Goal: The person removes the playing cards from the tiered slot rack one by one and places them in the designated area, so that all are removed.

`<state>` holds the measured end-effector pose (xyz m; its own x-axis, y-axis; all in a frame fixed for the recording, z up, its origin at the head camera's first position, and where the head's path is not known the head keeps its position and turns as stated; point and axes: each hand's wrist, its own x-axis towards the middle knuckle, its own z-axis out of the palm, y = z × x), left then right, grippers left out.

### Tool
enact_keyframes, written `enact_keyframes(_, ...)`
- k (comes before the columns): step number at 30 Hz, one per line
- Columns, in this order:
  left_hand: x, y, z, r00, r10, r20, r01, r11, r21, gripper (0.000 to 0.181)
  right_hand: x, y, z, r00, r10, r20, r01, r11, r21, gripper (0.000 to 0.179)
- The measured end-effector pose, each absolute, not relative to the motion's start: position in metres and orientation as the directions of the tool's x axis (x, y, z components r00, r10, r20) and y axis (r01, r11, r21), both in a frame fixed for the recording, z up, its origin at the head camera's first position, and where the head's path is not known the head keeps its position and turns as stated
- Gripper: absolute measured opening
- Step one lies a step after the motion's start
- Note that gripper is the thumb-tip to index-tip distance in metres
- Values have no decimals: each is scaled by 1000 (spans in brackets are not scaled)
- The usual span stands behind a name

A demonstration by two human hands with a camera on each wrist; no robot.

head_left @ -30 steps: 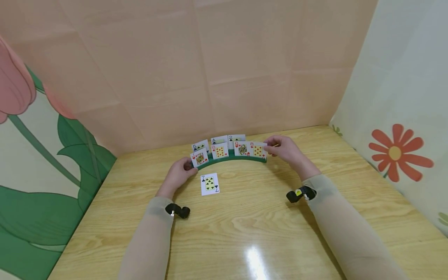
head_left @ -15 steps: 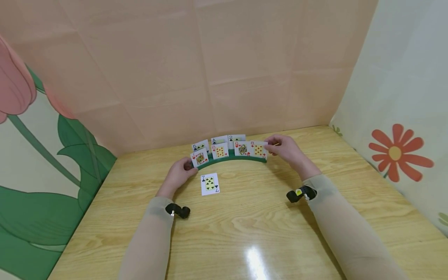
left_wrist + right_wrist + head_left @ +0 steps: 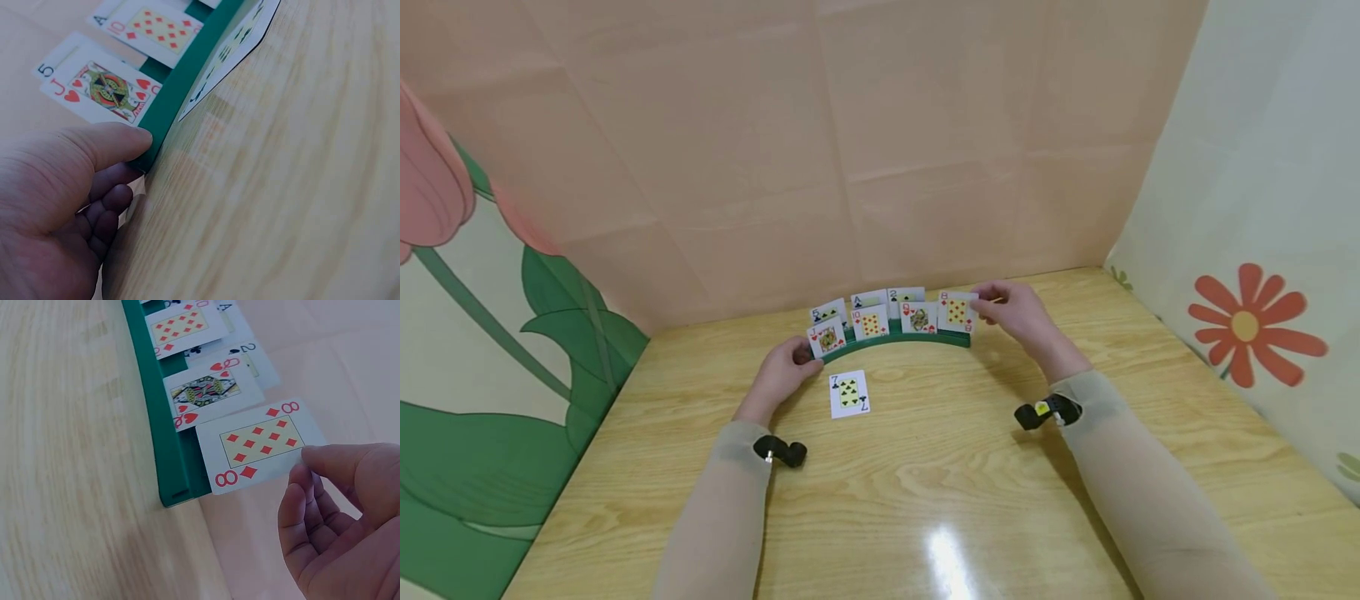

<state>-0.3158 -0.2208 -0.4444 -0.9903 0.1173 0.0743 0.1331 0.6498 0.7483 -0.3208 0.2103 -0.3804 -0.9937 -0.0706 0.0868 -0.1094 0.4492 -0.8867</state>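
Note:
A curved green card holder stands near the back of the table. My left hand grips its left end, thumb on the front face in the left wrist view and fingers curled behind. With thumb and fingers, my right hand pinches the eight of diamonds by its outer edge, at the holder's right end. In the front row stand the jack of hearts, ten of diamonds and queen of hearts. Behind them are the five, ace and two, partly hidden.
A seven of clubs lies face up on the wooden table, in front of the holder's left part. A pink cloth backdrop hangs close behind the holder. A flower-printed panel stands at the right.
My right hand has raised the eight of diamonds slightly and shifted it right, opening a gap beside the queen of hearts. My left hand stays on the holder's left end.

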Motion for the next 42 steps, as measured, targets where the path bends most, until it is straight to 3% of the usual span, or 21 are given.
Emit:
enact_keyframes(24,-317,-223,-446,-990,120,72,133,649,749,37,-307,187,-350,-973,-141,183,-222,340,-914,38)
enact_keyframes(42,-318,-222,-446,-990,121,78,138,652,745,36,-296,155,-356,-955,-256,154,-239,349,-906,32)
